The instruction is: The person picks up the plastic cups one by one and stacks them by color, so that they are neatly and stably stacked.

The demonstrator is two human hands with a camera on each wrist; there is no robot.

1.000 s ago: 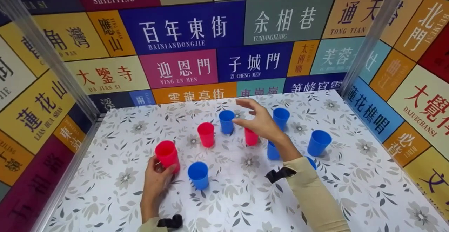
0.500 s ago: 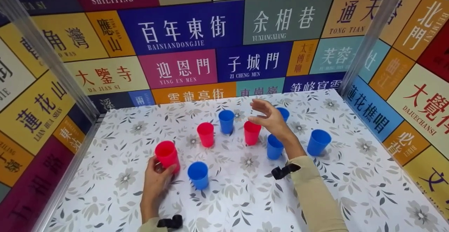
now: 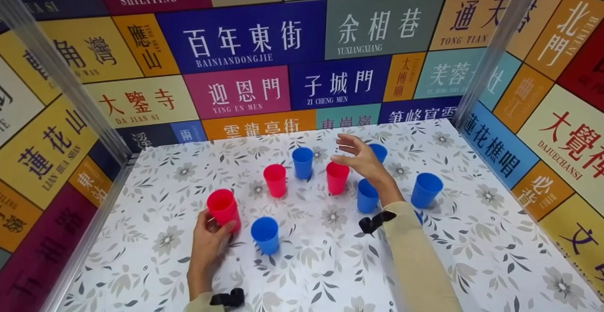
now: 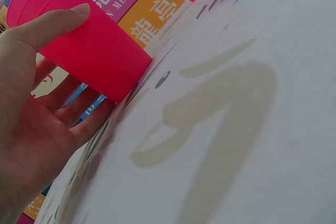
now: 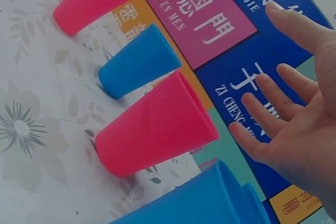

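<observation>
My left hand grips a stack of red cups at the left of the table; nested rims show at the top of the stack in the left wrist view. Just right of it stands a blue cup. Raised above a single red cup, my right hand has its fingers spread and holds nothing. In the right wrist view its fingers are apart from that red cup. A blue cup stands below the right wrist, and another blue cup is partly behind the hand.
Another red cup and a blue cup stand mid-table. Further right is a blue cup; one more blue rim peeks out beside the right sleeve. Sign-covered walls enclose the flower-patterned table.
My right hand has moved right, from beside the back blue cup to above the red cup, which now shows more fully. My left hand keeps its grip on the red stack.
</observation>
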